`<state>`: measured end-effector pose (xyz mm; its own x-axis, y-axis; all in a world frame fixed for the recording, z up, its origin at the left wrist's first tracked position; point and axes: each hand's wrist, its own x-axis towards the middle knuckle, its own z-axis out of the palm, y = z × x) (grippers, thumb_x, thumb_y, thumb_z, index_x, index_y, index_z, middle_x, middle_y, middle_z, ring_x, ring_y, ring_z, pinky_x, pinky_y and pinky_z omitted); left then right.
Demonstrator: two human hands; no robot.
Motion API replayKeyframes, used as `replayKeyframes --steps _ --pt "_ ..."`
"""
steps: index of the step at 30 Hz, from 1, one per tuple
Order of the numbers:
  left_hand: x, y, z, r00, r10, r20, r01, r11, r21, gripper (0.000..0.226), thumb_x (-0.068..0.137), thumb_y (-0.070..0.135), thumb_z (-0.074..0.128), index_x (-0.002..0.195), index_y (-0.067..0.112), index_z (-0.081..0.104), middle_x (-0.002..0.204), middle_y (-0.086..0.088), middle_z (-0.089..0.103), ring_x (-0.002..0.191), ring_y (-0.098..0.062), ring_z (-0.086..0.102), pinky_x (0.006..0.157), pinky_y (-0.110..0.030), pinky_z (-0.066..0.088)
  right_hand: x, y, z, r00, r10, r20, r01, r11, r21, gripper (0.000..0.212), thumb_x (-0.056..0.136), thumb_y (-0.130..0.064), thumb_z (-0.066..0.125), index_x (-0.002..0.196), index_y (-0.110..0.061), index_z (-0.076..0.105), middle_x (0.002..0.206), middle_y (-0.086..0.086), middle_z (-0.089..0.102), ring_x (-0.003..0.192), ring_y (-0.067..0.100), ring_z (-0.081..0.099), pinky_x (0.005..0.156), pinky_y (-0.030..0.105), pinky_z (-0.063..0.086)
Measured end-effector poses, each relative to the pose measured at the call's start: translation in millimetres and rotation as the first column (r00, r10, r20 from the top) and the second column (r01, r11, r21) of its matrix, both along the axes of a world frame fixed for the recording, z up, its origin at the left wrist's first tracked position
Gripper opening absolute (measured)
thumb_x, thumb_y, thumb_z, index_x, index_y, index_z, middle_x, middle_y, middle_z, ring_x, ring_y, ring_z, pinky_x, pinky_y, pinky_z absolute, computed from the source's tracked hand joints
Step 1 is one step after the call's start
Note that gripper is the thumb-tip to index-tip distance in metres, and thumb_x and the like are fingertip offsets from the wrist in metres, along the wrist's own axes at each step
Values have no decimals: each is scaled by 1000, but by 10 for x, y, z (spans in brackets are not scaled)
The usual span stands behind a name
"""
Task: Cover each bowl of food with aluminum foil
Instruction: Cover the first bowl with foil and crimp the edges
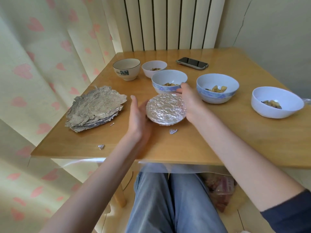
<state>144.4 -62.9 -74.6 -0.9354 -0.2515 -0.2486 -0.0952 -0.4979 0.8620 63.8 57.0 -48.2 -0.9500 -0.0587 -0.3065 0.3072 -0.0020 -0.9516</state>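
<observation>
A bowl covered with crinkled aluminum foil [166,109] stands in the middle of the wooden table [218,140]. My left hand [138,116] lies against its left side with straight fingers. My right hand [189,101] cups its right side, fingers curved along the rim. A stack of used foil sheets [95,109] lies at the left. Uncovered bowls with food stand behind and to the right: a blue-patterned bowl [169,81], a second patterned bowl [217,88], a plain white bowl [276,102] and a small white bowl [154,68].
A cream bowl with a dark rim [126,68] stands at the back left. A phone [192,63] lies at the back. Small foil scraps [173,131] lie near the front of the table. Curtain at left, radiator behind, my legs under the table.
</observation>
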Motion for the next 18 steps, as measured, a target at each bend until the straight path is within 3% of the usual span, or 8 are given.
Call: replayKeyframes --steps 3,5,8,11,12,14,16,18 --pt "38 42 -33 997 -72 -20 73 997 35 74 98 61 19 140 4 42 145 -11 48 135 -24 44 116 -37 27 -204 108 -73 999 30 25 -31 999 42 60 79 -52 38 125 -17 53 115 10 65 101 32 62 92 50 48" --pt "54 14 -30 998 -61 -20 60 997 -50 68 101 56 18 143 6 40 147 -9 45 136 -21 42 112 -31 30 -224 122 -63 999 40 14 -41 999 8 49 90 -47 40 123 -13 53 111 10 67 95 28 65 84 40 53" --pt "69 -87 14 997 -80 8 80 990 -113 66 103 51 22 152 7 25 154 -13 36 143 -24 33 118 -33 24 -255 142 -106 998 43 -36 -45 997 -64 42 99 -40 36 124 -10 51 101 7 70 87 21 67 72 32 54" --pt "175 -185 24 999 -51 -5 46 927 -372 62 100 44 43 151 12 28 151 -8 42 140 -17 37 113 -27 29 -97 339 -141 973 -109 -203 107 994 -21 28 99 -31 38 111 -10 53 99 8 67 93 20 64 88 38 52" --pt "227 -220 38 995 -70 -66 24 841 -540 65 96 41 52 151 15 29 151 -3 40 139 -12 37 110 -23 29 10 445 -176 945 -153 -289 169 985 32 19 97 -26 41 104 -13 53 94 6 67 93 21 64 90 40 51" --pt "305 -320 111 948 -259 -183 -17 535 -845 78 85 40 64 151 24 26 154 4 32 141 -5 29 113 -20 26 297 646 -257 891 -138 -433 231 958 168 4 91 -17 48 93 -16 51 82 4 64 84 22 62 82 41 51" --pt "225 -363 252 851 -521 -67 -7 116 -993 93 75 41 73 151 32 21 159 2 19 148 -9 11 121 -28 15 607 768 -301 866 11 -500 193 915 354 6 84 -13 55 89 -15 52 74 1 59 70 14 56 67 27 46" --pt "45 -280 408 748 -642 170 46 -205 -978 102 72 34 81 150 42 16 162 3 4 150 -14 -7 121 -33 3 831 769 -338 829 221 -514 121 827 550 11 80 -17 65 84 -13 55 64 -3 53 60 7 48 57 20 36"
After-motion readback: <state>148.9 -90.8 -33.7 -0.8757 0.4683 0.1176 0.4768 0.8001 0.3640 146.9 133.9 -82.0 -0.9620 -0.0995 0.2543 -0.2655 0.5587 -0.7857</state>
